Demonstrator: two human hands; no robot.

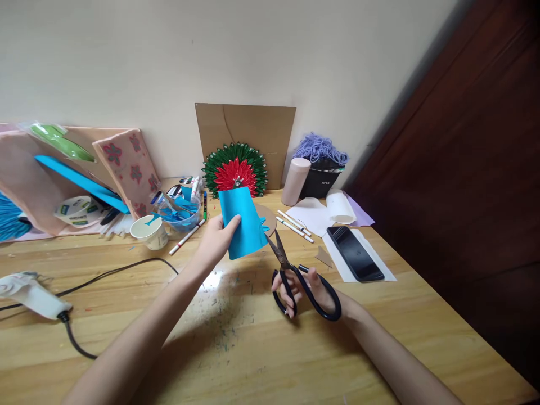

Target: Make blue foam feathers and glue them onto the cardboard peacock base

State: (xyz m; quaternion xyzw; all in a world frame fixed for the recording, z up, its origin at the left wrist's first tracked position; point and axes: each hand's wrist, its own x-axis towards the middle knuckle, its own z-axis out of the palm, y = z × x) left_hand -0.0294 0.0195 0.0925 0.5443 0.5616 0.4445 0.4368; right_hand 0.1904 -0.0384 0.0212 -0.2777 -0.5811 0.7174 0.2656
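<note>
The blue sheet (pixel 244 225) is in front of the flower (pixel 237 173), its top covering the flower's lower rim in this view. The left hand (pixel 221 232) pinches its left side, thumb flat on the face. The right hand (pixel 319 289) is hooked through the handles of the scissors (pixel 283 259), nearer the person than the flower and to its right. Their blades are parted, tips just beside the sheet's lower right corner; whether they touch it, I cannot tell.

The sheet's right edge bears a few narrow strips. A cut run too deep could sever one, and a one-sided pinch could let the thin sheet bend away from the blades. If the left fingers crept towards that edge, the steel might nip them.

Edges matter too. The disc (pixel 272 218) lies just behind the sheet, below and right of the flower, where a long stroke could snag it. Farther right are the white pens (pixel 295 230) and, nearer the person, the phone (pixel 356 253); a wide elbow swing might knock them. Left of the flower, the cup (pixel 154 236) and the cord (pixel 158 259) limit the left arm. The roomiest way is straight back towards the person, over the table (pixel 236 365).
</note>
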